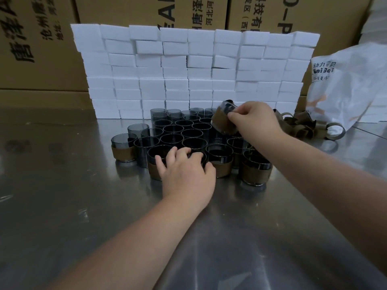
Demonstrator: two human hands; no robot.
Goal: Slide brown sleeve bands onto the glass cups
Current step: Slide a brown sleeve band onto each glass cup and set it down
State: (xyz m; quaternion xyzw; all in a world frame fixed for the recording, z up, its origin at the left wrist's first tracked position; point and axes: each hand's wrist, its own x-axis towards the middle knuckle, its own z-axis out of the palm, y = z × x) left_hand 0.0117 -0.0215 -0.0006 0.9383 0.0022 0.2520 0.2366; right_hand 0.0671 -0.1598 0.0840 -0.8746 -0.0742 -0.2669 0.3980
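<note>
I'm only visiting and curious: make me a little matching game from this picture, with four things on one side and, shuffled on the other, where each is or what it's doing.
Things
1 right hand
2 left hand
3 loose brown bands
4 white blocks

States
a stacked like a wall behind the glass cups
b holds a banded cup tilted above the others
c grips a front cup standing on the table
d heaped beside the white bag

Pairs: 1-b, 2-c, 3-d, 4-a
</note>
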